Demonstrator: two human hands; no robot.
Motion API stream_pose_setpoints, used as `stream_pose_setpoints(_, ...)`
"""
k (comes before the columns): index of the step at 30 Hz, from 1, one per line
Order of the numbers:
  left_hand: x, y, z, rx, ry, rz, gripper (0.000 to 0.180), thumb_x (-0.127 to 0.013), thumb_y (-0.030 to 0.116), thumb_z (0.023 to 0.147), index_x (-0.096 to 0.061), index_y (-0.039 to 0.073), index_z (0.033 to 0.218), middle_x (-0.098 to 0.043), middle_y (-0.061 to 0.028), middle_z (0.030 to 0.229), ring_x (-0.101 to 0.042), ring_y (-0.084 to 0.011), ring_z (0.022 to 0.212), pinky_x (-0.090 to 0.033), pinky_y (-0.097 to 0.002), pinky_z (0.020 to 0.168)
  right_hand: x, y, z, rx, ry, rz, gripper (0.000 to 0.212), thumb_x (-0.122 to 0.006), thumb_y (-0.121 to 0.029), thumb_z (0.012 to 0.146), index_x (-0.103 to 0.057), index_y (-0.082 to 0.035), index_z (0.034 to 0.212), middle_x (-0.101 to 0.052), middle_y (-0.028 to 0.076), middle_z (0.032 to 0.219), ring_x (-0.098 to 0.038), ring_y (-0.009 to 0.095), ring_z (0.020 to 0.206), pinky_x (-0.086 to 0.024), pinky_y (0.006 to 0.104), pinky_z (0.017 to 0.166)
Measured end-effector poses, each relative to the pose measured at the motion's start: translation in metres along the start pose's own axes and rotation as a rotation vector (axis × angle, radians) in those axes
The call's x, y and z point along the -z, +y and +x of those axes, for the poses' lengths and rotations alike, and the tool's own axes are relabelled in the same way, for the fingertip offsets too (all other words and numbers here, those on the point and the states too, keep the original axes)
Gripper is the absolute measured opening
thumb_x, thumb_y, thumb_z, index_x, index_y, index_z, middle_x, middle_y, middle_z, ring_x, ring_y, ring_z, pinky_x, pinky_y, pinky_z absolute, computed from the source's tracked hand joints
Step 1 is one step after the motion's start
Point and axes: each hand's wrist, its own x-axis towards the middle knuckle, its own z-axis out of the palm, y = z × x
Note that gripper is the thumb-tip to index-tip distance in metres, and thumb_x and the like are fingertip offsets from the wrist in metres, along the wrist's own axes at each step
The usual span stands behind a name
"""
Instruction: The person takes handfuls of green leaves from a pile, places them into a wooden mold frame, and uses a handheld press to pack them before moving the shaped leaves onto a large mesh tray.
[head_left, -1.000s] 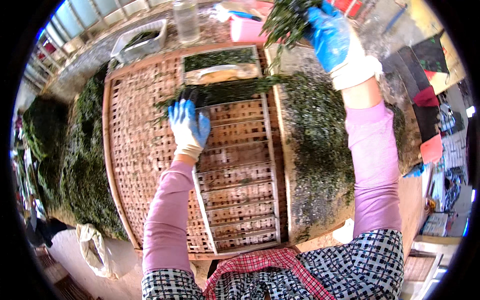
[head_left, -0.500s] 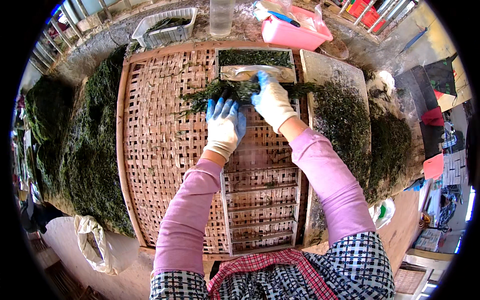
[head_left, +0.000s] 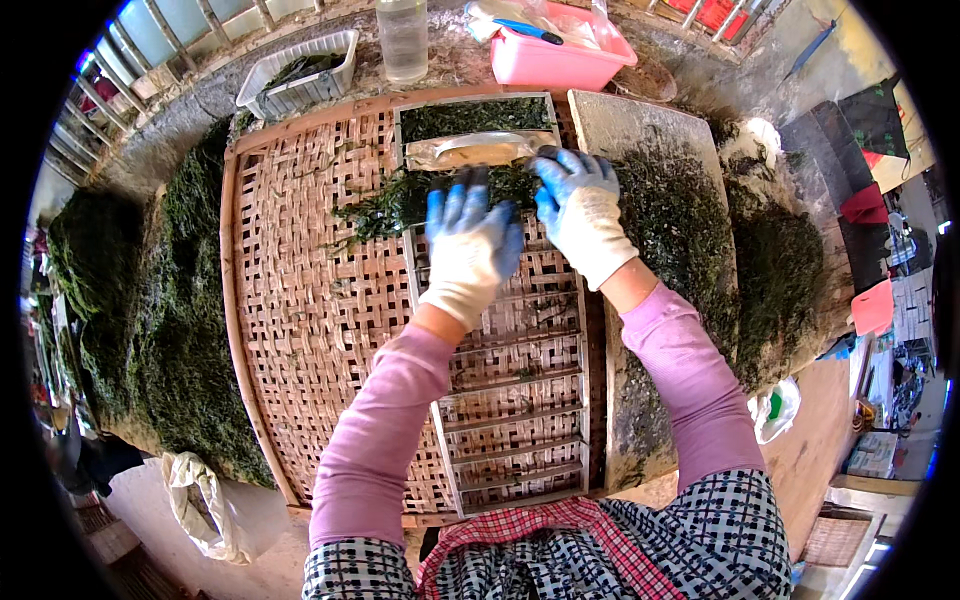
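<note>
Both my hands wear white gloves with blue-coated fingers. With its fingers apart, my left hand (head_left: 468,236) presses on dark green shredded seaweed (head_left: 405,200) over the upper part of a narrow ladder-like metal frame (head_left: 515,416). My right hand (head_left: 588,208) is at the frame's right edge, its fingers spread and bent over the seaweed's right end. Just beyond the fingers, a flat press block with a pale arched handle (head_left: 475,149) rests across the frame. The far compartment holds packed seaweed (head_left: 475,117). Under the frame is a woven bamboo mat (head_left: 320,300) with a wooden border.
Seaweed mounds (head_left: 190,330) line the left side. More seaweed (head_left: 675,220) covers a board (head_left: 640,118) at the right. A white plastic basket (head_left: 300,75), a clear container of water (head_left: 403,45) and a pink tub (head_left: 560,55) stand at the back.
My right hand has moved right, off the middle of the seaweed to the frame's edge. The seaweed strands sticking out to the right have been drawn in. The whole view has shifted slightly.
</note>
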Motion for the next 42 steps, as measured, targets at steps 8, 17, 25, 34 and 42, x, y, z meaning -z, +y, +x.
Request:
stream_pose_setpoints(8,-0.006,-0.02,0.018,0.104,-0.389,0.328,0.041,-0.045,0.033,0.099,-0.066,0.012,0.126,-0.06,-0.0077,0.138,-0.051,-0.0263,0.134,-0.017,-0.0445,0.124,-0.04,0.051,-0.033,0.214,-0.275,-0.135,0.04,-0.062,-0.027,0.086,-0.063,-0.02,0.126,-0.055,0.006,0.143,-0.042,0.032,0.139,-0.013,0.059,0.121)
stream_pose_setpoints(17,0.012,-0.08,-0.016,0.033,-0.07,0.248,0.026,-0.062,0.023,0.083,-0.076,0.007,0.097,-0.072,-0.0122,0.111,-0.061,-0.0339,0.115,-0.028,-0.0515,0.118,-0.008,0.032,-0.008,0.253,-0.093,-0.021,0.035,-0.063,-0.027,0.087,-0.066,-0.02,0.121,-0.063,0.003,0.124,-0.049,0.028,0.13,-0.018,0.0591,0.118)
stream_pose_setpoints(25,0.007,-0.028,0.009,0.094,-0.146,0.156,0.032,-0.055,0.028,0.091,-0.073,0.011,0.112,-0.065,-0.011,0.13,-0.052,-0.0281,0.132,-0.02,-0.0479,0.123,-0.018,0.024,-0.004,0.257,-0.079,0.15,0.051,-0.066,-0.018,0.081,-0.059,-0.018,0.131,-0.059,0.009,0.133,-0.055,0.028,0.124,-0.029,0.0466,0.118)
stream_pose_setpoints(34,0.005,-0.013,0.017,0.138,-0.53,0.162,0.052,-0.047,0.042,0.095,-0.061,0.013,0.135,-0.054,-0.0117,0.145,-0.04,-0.0288,0.142,-0.014,-0.045,0.124,0.0,0.057,0.007,0.104,-0.125,0.137,0.055,-0.072,-0.014,0.08,-0.057,-0.01,0.132,-0.06,0.014,0.126,-0.055,0.031,0.123,-0.042,0.0466,0.109)
stream_pose_setpoints(42,-0.039,0.04,0.034,-0.037,-0.543,0.056,0.068,-0.047,0.05,0.094,-0.052,0.001,0.141,-0.046,-0.0186,0.15,-0.037,-0.0326,0.144,-0.016,-0.0419,0.123,-0.03,0.072,0.011,0.149,-0.086,-0.105,0.037,-0.07,-0.015,0.075,-0.065,-0.006,0.111,-0.061,0.015,0.125,-0.049,0.033,0.13,-0.024,0.0495,0.12)
